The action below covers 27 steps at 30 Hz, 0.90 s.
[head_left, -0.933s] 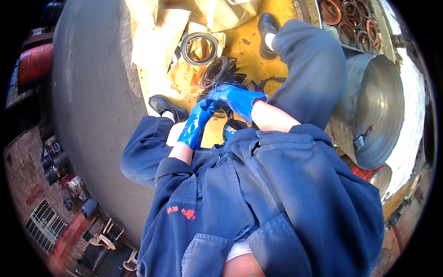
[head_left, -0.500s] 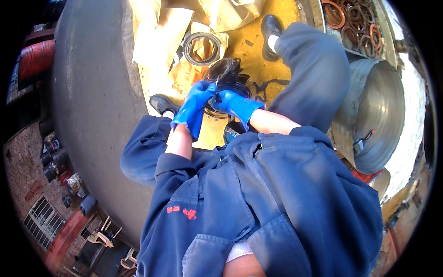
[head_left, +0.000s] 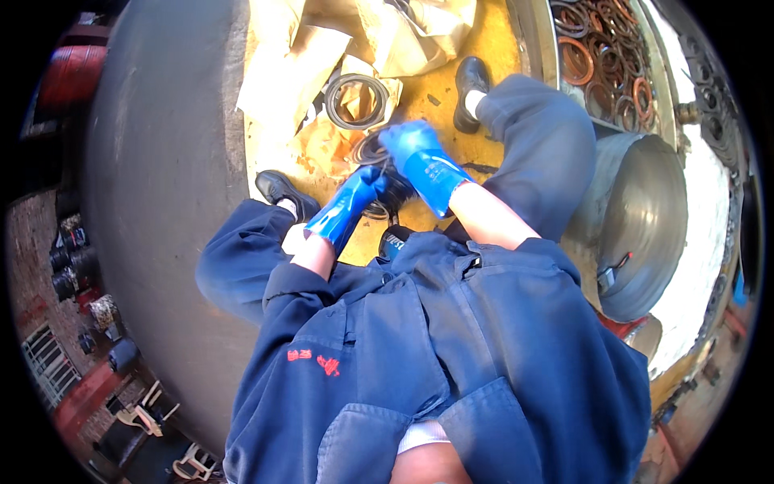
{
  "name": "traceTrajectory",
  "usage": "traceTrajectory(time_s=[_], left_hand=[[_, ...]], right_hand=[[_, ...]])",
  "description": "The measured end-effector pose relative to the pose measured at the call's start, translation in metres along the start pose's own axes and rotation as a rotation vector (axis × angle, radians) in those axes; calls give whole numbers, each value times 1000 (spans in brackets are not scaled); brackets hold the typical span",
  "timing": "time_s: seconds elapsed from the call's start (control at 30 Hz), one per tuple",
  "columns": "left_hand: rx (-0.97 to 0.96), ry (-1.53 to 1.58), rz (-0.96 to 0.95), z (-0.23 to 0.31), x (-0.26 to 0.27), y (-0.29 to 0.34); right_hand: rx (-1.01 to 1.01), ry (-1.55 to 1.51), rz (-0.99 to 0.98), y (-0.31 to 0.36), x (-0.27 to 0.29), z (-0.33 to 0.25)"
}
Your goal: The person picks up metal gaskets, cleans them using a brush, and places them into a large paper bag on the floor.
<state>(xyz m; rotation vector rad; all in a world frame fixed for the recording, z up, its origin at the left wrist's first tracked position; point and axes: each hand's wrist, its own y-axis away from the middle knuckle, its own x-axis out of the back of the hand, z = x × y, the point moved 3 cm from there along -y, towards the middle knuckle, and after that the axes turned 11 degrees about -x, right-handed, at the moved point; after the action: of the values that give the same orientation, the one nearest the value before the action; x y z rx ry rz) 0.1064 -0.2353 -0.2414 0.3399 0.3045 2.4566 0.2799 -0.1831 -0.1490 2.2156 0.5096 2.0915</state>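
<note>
Both my hands wear blue rubber gloves. My left hand (head_left: 359,192) is closed at the near side of a pile of thin black rings (head_left: 372,151); what its fingers hold is hidden. My right hand (head_left: 415,152) is farther forward, over the pile's right side. Motion smears its fingers, so their grip cannot be made out. Part of the pile is covered by the gloves. A separate bundle of dark rings (head_left: 355,102) lies just beyond, on brown paper (head_left: 298,77).
My shoes (head_left: 472,93) rest on the yellow floor (head_left: 492,40) on either side of the pile. A tray of rust-red and dark rings (head_left: 576,61) stands at the far right. Nearer is a large metal drum (head_left: 645,218). A broad dark surface (head_left: 169,202) curves along my left.
My hands have moved apart. The right one went forward and slightly right, while the left came slightly back toward me. The view has shifted a little.
</note>
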Motion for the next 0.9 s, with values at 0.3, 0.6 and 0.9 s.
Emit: traceTrajectory(time_s=[0.3,0.6,0.9], left_hand=[[95,-227,-140,50,23,26],[103,-404,-315,136,54,50],[13,-574,-285,57,58,27]], right_hand=[[205,5,-538,8,12,-18],[354,-401,-511,32,38,-20],[260,-758,-741,21,-30,-1]])
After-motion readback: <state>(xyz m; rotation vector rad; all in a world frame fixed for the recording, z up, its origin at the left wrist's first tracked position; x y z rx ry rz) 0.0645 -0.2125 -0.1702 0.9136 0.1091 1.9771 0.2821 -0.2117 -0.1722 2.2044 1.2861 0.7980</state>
